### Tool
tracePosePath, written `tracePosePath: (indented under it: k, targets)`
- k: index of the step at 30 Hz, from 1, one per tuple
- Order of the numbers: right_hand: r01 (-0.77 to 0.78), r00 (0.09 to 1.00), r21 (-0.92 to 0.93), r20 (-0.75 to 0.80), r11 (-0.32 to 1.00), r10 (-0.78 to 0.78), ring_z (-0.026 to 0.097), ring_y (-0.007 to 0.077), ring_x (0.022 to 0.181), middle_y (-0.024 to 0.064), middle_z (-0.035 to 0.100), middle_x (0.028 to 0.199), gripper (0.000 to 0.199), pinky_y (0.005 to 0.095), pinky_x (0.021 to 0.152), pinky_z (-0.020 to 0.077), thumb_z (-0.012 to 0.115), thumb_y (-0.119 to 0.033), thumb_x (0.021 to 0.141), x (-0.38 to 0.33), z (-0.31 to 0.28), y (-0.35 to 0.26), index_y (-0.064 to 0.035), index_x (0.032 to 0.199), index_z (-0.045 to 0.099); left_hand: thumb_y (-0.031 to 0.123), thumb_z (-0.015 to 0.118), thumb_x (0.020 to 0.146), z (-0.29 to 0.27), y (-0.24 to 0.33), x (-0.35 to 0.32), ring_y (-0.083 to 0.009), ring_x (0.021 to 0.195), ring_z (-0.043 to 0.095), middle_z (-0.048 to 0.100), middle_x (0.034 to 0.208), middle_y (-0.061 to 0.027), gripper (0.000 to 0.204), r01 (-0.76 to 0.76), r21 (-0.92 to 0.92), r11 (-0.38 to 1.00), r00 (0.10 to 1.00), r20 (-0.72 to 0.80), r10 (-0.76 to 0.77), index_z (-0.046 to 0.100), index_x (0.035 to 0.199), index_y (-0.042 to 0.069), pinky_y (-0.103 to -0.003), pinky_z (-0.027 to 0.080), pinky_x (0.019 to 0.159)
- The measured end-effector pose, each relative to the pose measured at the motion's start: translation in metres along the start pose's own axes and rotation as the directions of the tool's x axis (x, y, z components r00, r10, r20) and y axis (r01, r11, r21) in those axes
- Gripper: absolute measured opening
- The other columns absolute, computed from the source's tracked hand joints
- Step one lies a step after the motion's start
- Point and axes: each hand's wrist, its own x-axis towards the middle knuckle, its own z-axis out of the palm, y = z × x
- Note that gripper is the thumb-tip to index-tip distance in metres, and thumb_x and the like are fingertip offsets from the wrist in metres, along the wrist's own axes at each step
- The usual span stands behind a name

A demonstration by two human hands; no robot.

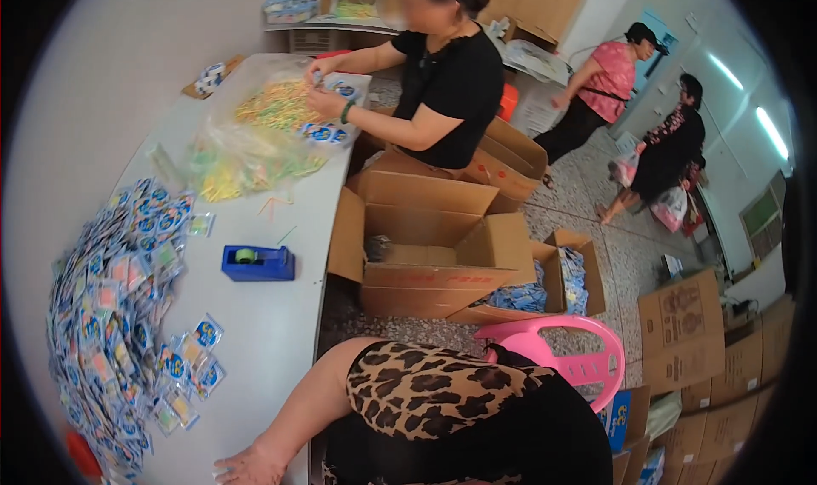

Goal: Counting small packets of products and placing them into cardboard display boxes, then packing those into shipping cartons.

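Observation:
My right hand (248, 468) rests low on the white table (255, 357), its forearm coming out of a leopard-print sleeve. The lower edge cuts the hand off; the fingers that show lie stretched toward the left, with nothing seen in them. My left hand is out of the picture. Nearest to the right hand is a loose group of small clear packets (189, 368) with blue round labels and pastel pieces inside. Beyond them a large heap of such packets (106, 332) covers the table's left side. A blue tape dispenser (259, 264) stands farther back.
Coloured strips (277, 104) lie in a clear plastic bag (247, 157) before a seated co-worker (451, 77), who handles something small. An open carton (434, 285), boxes of packets (519, 296) and a pink chair (545, 345) stand right of the table. Two people walk behind.

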Motion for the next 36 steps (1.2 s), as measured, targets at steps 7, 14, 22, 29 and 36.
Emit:
tracePosePath:
  k: [7,14,22,29,36]
  targets:
    - [-0.06,0.997,0.022,-0.045,0.998,0.061,0.052,0.0344,0.105,0.0185,0.054,0.112,0.039,0.0535,0.084,0.0421,0.053,-0.024,0.081,0.018,-0.001,-0.003,-0.005,0.115,0.053,0.02,0.051,0.091,0.01,0.005,-0.002,-0.0367,0.114,0.049,0.053,0.123,-0.0213,0.037,-0.154,-0.31,0.938,0.988,-0.057,0.144,0.051,0.122,0.0,-0.045,0.04,0.094]
    - [-0.12,0.988,0.007,-0.092,0.993,0.12,0.053,0.0322,0.104,0.0174,0.055,0.109,0.035,0.052,0.087,0.042,0.048,-0.024,0.085,0.003,-0.003,-0.012,-0.0046,0.114,0.053,0.023,0.059,0.087,0.011,0.015,0.001,-0.0382,0.123,0.041,0.045,0.132,-0.0235,0.053,-0.263,-0.575,0.775,0.962,-0.093,0.257,0.042,0.13,-0.002,-0.046,0.033,0.102]
    - [-0.17,0.985,0.532,0.123,0.829,0.123,0.034,0.0408,0.134,0.0297,0.033,0.143,0.055,0.0535,0.112,0.0242,0.038,-0.02,0.093,0.018,-0.028,0.0,0.0072,0.14,0.03,0.026,0.068,0.082,0.043,-0.006,-0.013,-0.0399,0.133,0.032,0.035,0.142,-0.026,0.074,0.026,-0.628,0.778,0.997,0.069,0.023,0.032,0.139,-0.004,-0.048,0.024,0.11]
    - [-0.422,0.905,0.523,0.29,0.741,0.311,0.035,0.0405,0.133,0.028,0.038,0.14,0.048,0.0462,0.113,0.023,0.045,-0.004,0.09,-0.009,-0.015,0.007,0.0065,0.137,0.035,0.008,0.06,0.08,0.051,0.006,-0.024,-0.0454,0.13,0.035,0.039,0.137,-0.0304,0.063,0.317,-0.596,0.737,0.943,0.115,-0.312,0.035,0.137,-0.006,-0.052,0.024,0.111]
    - [-0.032,0.965,0.227,0.26,0.973,-0.029,0.037,0.0438,0.13,0.0279,0.04,0.138,0.048,0.0528,0.108,0.0286,0.047,-0.001,0.084,0.023,-0.065,-0.012,0.0104,0.131,0.04,0.01,0.055,0.082,0.0,0.001,-0.019,-0.0416,0.13,0.037,0.045,0.134,-0.0207,0.049,0.399,-0.448,0.8,0.914,0.126,-0.386,0.043,0.128,-0.004,-0.051,0.028,0.111]
